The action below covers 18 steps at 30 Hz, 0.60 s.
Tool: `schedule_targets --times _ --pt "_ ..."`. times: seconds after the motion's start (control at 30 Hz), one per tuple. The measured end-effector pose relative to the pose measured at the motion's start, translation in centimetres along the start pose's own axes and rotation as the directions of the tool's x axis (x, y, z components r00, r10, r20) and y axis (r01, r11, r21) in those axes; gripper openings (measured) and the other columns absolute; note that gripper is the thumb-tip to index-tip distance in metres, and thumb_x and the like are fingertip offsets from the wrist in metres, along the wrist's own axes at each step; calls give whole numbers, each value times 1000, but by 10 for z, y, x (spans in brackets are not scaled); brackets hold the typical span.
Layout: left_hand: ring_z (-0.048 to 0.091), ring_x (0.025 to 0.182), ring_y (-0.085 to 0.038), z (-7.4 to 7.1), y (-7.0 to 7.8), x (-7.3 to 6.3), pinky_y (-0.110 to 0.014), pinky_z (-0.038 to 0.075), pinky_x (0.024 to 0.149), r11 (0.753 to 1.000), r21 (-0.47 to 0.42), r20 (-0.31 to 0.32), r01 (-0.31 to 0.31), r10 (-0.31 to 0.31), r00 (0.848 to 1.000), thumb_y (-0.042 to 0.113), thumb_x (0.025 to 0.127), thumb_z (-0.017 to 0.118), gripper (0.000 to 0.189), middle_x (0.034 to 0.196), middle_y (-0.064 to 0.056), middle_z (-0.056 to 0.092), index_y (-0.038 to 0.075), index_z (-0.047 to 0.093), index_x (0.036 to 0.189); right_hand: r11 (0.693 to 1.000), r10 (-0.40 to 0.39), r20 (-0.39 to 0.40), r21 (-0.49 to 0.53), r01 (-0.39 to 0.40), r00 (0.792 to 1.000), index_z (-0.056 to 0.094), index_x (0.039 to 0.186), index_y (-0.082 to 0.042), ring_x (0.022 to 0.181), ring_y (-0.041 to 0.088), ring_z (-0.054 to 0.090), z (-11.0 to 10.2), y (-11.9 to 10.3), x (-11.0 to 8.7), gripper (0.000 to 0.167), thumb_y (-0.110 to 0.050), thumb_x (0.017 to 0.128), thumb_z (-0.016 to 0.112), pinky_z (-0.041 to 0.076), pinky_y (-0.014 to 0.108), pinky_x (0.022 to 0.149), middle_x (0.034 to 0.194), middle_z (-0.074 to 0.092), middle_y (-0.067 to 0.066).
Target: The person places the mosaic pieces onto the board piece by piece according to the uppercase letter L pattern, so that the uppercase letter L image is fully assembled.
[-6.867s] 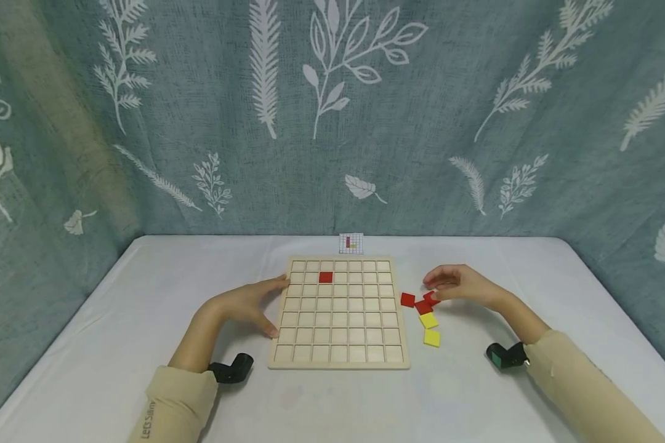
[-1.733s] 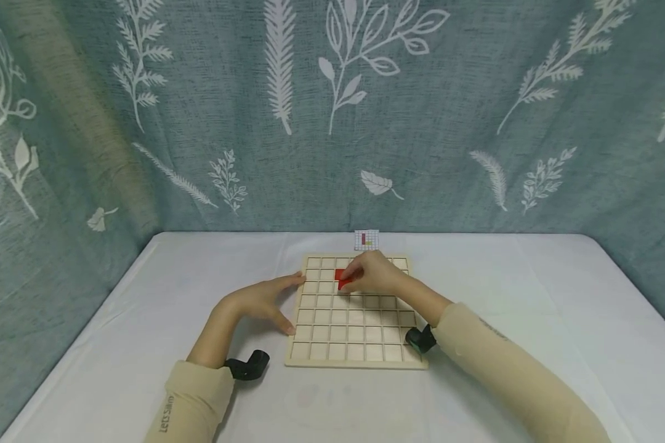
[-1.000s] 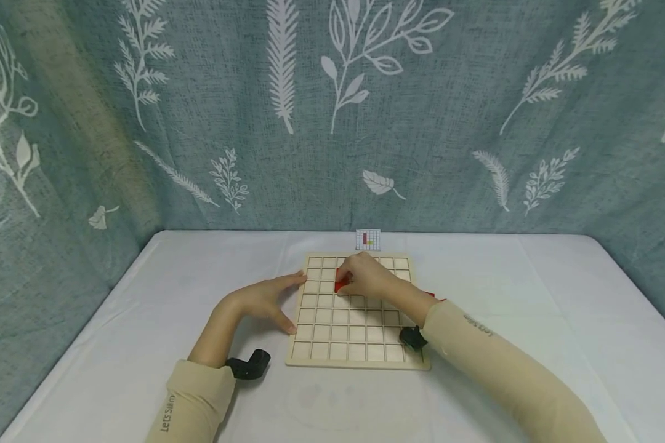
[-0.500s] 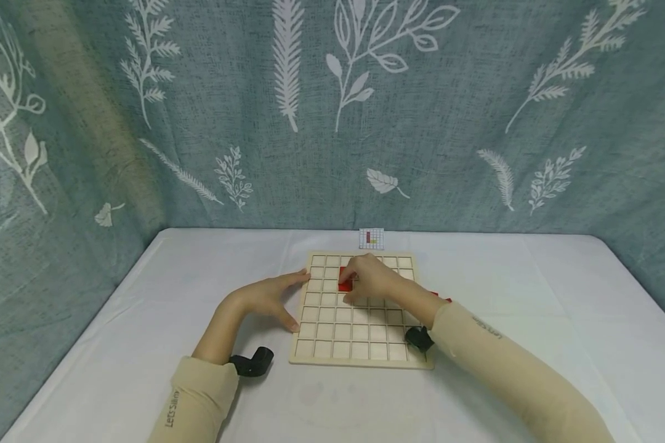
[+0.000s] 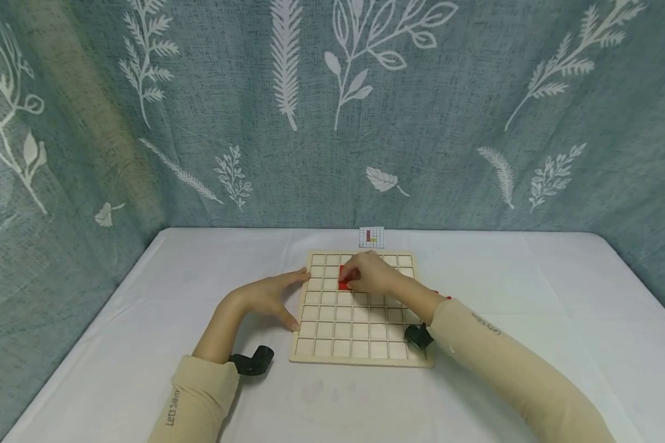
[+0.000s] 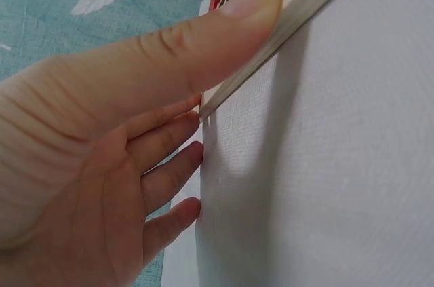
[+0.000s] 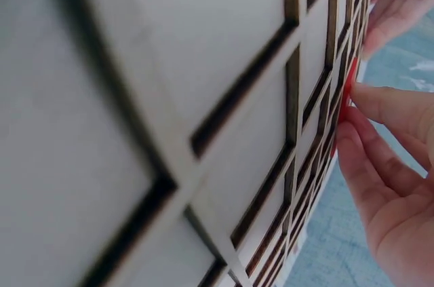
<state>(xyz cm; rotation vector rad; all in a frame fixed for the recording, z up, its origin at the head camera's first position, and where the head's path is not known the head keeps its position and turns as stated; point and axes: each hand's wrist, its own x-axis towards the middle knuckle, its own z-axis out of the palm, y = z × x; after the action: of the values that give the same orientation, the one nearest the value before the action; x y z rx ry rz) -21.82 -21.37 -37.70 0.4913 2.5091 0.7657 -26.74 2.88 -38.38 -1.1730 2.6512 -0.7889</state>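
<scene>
The wooden grid board [image 5: 360, 360] lies on the white table. My left hand [image 5: 266, 299] rests along its left edge, thumb and fingers spread; in the left wrist view the thumb [image 6: 196, 46] lies on the board's rim. My right hand [image 5: 372, 275] is over the board's upper part, fingers bent and fingertips on a red square tile [image 5: 343, 285]. That tile sits directly below another red tile [image 5: 341, 271], both partly hidden by the fingers. In the right wrist view, thumb and forefinger come close together at the red tile [image 7: 348, 90].
A small pattern card [image 5: 372, 237] with a red and yellow figure lies behind the board. Red tiles [image 5: 448, 298] peek out past the right forearm, which hides the area there. A patterned curtain [image 5: 310, 184] hangs behind the table.
My right hand has gone from the loose tiles to the board, bringing a second red tile below the first. Half a second ago its thumb stood lower, off the tile. My left hand stays put.
</scene>
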Motion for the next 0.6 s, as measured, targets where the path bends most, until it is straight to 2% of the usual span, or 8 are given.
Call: schedule_targets --times 0.17,0.27,0.43,0.53,0.6 --pt "14 139 -37 -1 2 0 -53 16 110 1000 10 -2 -5 5 1000 22 62 84 101 153 -15 15 6 28 145 998 18 12 63 -19 1000 71 96 -7 80 13 62 -3 1 -2 16 -7 80 70 49 22 70 91 70 3" --pt "13 139 -37 -1 1 1 -53 16 110 1000 6 4 -5 5 1000 23 63 85 102 153 -15 14 6 27 145 987 53 28 152 -56 998 70 101 -5 85 15 64 -8 0 -5 20 -13 83 68 51 24 75 95 70 5" --pt "13 139 -37 0 -1 2 -54 16 109 1000 7 11 -9 9 1000 23 63 84 102 153 -15 14 5 27 145 940 72 88 328 -98 993 65 112 -5 97 17 63 -27 -4 -14 28 -21 88 61 50 28 83 105 68 6" --pt "13 139 -37 0 -1 1 -53 16 110 1000 11 6 -11 11 1000 23 63 84 102 153 -15 15 5 27 145 908 28 165 408 -94 986 60 119 -3 104 19 61 -39 -5 -21 33 -20 91 58 48 31 88 113 65 9" --pt "12 139 -37 1 -1 1 -53 16 110 1000 2 6 -8 8 1000 23 63 84 102 153 -15 15 5 27 145 881 6 237 459 -117 971 56 123 -1 106 22 60 -46 -6 -27 36 -19 92 55 47 35 91 115 63 14"
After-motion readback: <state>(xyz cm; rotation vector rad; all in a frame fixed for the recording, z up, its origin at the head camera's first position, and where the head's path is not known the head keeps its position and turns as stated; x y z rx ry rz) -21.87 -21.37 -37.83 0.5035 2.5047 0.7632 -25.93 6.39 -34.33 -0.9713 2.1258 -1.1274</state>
